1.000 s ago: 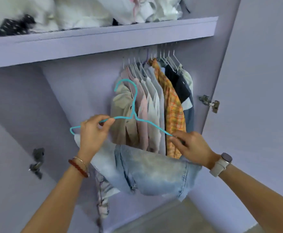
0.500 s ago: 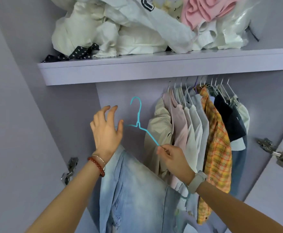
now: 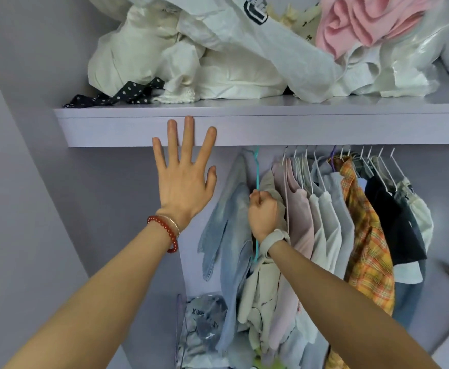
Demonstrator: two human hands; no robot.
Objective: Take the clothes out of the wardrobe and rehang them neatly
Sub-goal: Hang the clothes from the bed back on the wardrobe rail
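Right hand (image 3: 262, 214): fingers curled tight around the thin turquoise wire hanger (image 3: 257, 179), gripping it just below the neck; pale wristwatch (image 3: 272, 239) on the wrist. The hanger's hook runs up behind the front edge of the lilac wooden shelf (image 3: 298, 129); whether it sits on the rail cannot be told.

Faded light-blue denim jeans (image 3: 228, 225): draped on that hanger, hanging at the left end of the row, touching the beige garment (image 3: 260, 296) just to their right.

Left hand (image 3: 184, 179): fingers straight and spread, holding nothing, fingertips lying over the shelf's front edge; red bead bracelet (image 3: 168, 230) on the wrist.

Row to the right, on white hangers: pale pink shirt (image 3: 299, 219), white and grey shirts, orange plaid shirt (image 3: 367, 249), dark navy top (image 3: 393, 222).

Shelf top: heap of white fabric (image 3: 218, 62), pink cloth (image 3: 364, 22), black polka-dot strip (image 3: 119, 95).

Lower left, far: clear plastic bag (image 3: 202, 326).
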